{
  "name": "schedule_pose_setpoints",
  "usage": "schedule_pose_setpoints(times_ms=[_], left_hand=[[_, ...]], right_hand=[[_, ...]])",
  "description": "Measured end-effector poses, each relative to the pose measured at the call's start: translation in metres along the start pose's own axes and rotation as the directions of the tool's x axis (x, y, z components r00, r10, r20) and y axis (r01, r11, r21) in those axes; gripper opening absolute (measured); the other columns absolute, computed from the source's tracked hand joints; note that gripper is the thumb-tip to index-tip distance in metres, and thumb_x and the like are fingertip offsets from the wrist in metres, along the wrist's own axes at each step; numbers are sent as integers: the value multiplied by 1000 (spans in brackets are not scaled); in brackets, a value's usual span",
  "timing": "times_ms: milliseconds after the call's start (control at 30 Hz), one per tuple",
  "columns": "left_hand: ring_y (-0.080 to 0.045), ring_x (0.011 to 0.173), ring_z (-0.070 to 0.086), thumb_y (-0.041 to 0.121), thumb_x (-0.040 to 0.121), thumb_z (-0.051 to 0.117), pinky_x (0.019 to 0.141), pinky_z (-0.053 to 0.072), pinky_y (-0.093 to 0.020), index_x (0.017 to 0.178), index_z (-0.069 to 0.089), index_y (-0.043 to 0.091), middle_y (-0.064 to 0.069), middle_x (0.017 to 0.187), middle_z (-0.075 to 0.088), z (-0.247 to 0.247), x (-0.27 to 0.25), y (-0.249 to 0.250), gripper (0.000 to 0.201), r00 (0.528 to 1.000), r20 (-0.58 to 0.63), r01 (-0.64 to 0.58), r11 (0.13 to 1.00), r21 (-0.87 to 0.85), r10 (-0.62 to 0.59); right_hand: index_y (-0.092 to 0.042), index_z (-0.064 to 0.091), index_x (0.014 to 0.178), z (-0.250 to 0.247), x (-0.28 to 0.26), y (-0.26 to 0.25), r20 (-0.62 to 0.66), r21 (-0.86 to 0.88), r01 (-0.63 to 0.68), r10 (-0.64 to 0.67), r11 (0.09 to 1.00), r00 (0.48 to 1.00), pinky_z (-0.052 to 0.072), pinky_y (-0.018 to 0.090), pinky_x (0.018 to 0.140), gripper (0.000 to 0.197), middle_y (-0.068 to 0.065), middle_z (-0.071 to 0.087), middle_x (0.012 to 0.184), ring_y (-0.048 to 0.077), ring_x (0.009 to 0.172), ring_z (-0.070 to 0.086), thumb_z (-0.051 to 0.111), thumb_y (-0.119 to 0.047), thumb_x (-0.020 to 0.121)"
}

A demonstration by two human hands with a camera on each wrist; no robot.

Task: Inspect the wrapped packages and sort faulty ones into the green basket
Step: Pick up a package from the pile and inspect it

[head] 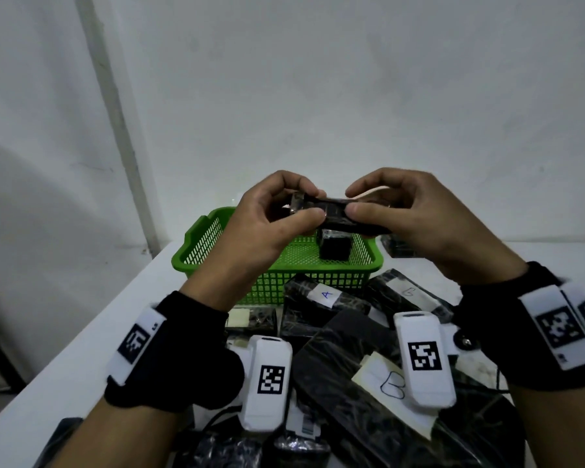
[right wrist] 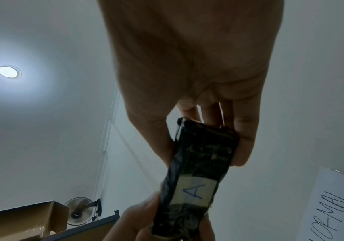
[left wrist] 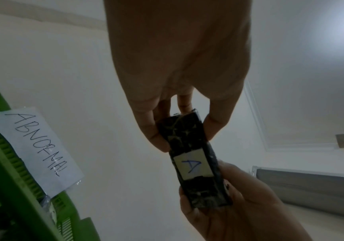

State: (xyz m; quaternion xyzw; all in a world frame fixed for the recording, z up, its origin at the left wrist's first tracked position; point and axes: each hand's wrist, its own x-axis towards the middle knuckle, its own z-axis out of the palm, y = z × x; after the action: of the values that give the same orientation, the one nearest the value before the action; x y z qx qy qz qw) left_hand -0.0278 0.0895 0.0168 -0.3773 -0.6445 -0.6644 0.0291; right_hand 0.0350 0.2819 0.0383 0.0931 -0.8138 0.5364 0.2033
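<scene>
Both hands held 1 wrapped package (head: 338,214) up over the green basket (head: 217,261), which serves here as the landmark. The left hand (head: 267,221) pinched one end between thumb and curled fingers, and the right hand (head: 406,217) gripped the other end the same way. In the wrist views the package's underside carried a white label (left wrist: 193,166) marked "A", facing down and away from the head camera. The hands appeared to be mid-inspection, with no verdict readable from the pictures.

Inside the basket, toward its right wall, stood 1 dark package (head: 335,248), so at least 1 item seemed already sorted as faulty. A paper sign (left wrist: 37,146) reading "ABNORMAL" was fixed to the basket's wall.

Most of the work looked undone. In front of the basket, on the near side, lay a heap of black wrapped packages (head: 368,383), touching and overlapping; 1 near the basket's front wall showed an "A" label (head: 326,293), another nearer the person a "B" label (head: 392,386). To the right of the basket, just beside it, another package (head: 399,246) was partly hidden by the right hand. How many remained I could not tell.
</scene>
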Motion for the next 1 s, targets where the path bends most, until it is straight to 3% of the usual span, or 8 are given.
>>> schedule_pose_setpoints(times_ms=[67,167,300,433,567,700,933,1000], left_hand=[[-18,94,70,14,79,73,88,56,-33,99,61,20,-10,111,74,1,0,0,24,1000,3,-3,1000,17,3],[-16,89,69,16,77,75,84,55,-31,106,60,20,-5,98,73,4,-1,0,33,1000,-10,-3,999,40,3],[-15,91,70,22,82,70,87,56,-31,107,63,21,-1,100,70,3,-1,2,26,997,-16,69,997,-29,-69],[-22,73,71,9,94,64,69,58,-28,108,60,13,-9,101,67,1,0,2,15,991,2,130,990,-45,-130],[-15,85,70,-5,89,66,84,60,-34,111,57,16,-5,106,64,-2,0,1,32,999,-10,32,999,-27,-32],[-14,91,69,15,83,70,90,56,-35,108,58,24,2,101,67,0,-3,1,29,998,48,48,998,-34,-46],[-17,87,71,15,89,68,76,58,-32,113,56,17,-6,98,66,3,-2,3,27,995,43,88,994,-65,-86],[-18,83,71,8,92,68,77,59,-34,113,56,17,-6,92,68,2,-3,2,26,997,9,76,997,-29,-75]], right_hand=[[-11,70,100,-1,1,1,-46,-28,41,-42,999,998,56,27,72,17,9,79,87,19,76,73,78,-10,85],[-13,71,96,-1,0,1,-99,-55,95,-100,994,990,56,35,73,16,10,78,85,22,75,73,79,-8,83],[-16,72,96,0,-2,-2,-139,-83,148,-158,986,978,59,42,79,14,7,78,83,27,81,75,79,-15,85],[-17,71,102,2,-4,-4,-97,-87,152,-161,985,982,59,35,86,24,3,78,96,17,92,74,81,-25,82],[-17,67,111,4,-3,-6,-4,26,-13,13,1000,1000,61,29,69,41,6,72,110,15,93,74,66,-48,84],[-10,68,106,3,-2,-7,-34,75,-52,55,996,998,58,27,56,18,13,71,95,18,65,70,67,-24,94],[-8,69,105,3,-3,-3,-13,127,-17,18,992,1000,61,25,68,23,12,69,98,14,82,74,76,-11,84],[-6,68,109,4,-5,-5,21,135,-31,28,990,999,58,20,62,29,14,72,98,13,80,74,78,-8,82]])
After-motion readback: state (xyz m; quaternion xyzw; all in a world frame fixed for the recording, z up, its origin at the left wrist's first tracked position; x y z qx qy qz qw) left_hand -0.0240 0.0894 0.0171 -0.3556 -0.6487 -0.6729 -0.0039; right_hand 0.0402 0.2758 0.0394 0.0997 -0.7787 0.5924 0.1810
